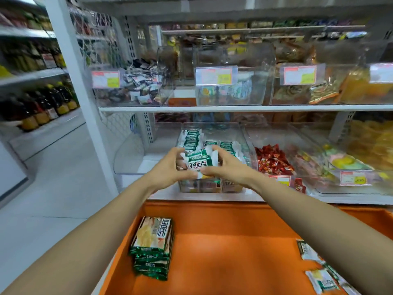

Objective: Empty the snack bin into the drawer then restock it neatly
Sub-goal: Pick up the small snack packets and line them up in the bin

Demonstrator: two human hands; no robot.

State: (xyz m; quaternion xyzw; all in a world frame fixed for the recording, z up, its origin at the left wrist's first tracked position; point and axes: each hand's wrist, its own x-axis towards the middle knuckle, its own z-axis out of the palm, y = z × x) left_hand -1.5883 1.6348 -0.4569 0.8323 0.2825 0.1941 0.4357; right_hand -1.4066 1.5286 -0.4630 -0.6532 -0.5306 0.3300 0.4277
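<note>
From the head view, our left hand [170,165] and right hand [225,165] are clamped together on a small bundle of packs [198,161], held just above the near end of the clear bin [212,133] on the lower shelf [212,198]. More packs stand in rows in the far part of the bin. Below us the orange drawer [223,241] is open, with a neat stack [153,248] at its left and a few loose packs [319,273] at its near right.

We judge this to be restocking. To do it well, we keep the bundle squared between both palms, lower it upright against the standing rows, then release evenly so nothing topples.
</note>
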